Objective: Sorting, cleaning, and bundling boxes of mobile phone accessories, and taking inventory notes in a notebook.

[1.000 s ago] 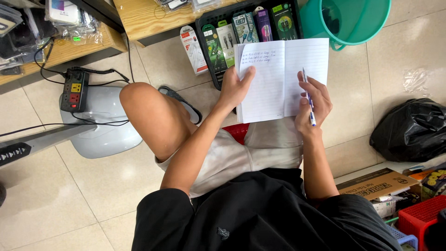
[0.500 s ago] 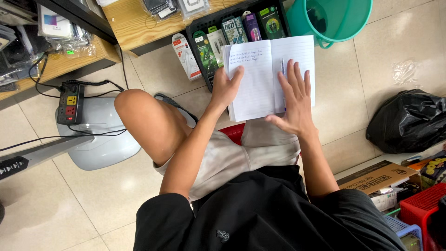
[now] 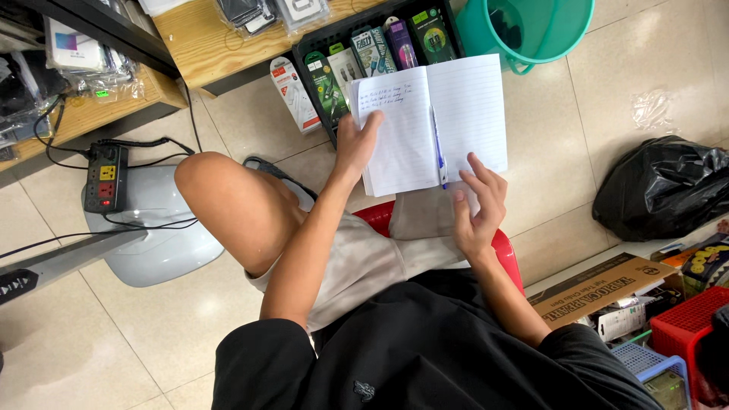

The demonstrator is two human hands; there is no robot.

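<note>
An open lined notebook [image 3: 456, 114] rests on my right knee, a few written lines at the top of its left page. A blue pen [image 3: 438, 148] lies along the fold between the pages. My left hand [image 3: 355, 144] holds the notebook's left page, thumb on the paper. My right hand [image 3: 480, 209] hovers just below the notebook's lower right corner, fingers spread and curled, holding nothing. I sit on a red stool [image 3: 504, 247], with my bare left knee [image 3: 209, 178] raised.
A black crate [image 3: 319, 42] of packaged cables stands ahead, beside a teal bucket [image 3: 531, 34]. A wooden shelf [image 3: 190, 45] is at top left, with a power strip [image 3: 105, 178] on a grey fan base [image 3: 163, 243]. A black bag [image 3: 664, 193], a cardboard box [image 3: 600, 288] and a red basket [image 3: 691, 326] sit to the right.
My right hand put the pen down in the notebook's fold, flattened on the right page, then drew back below the corner. The notebook stayed on my knee.
</note>
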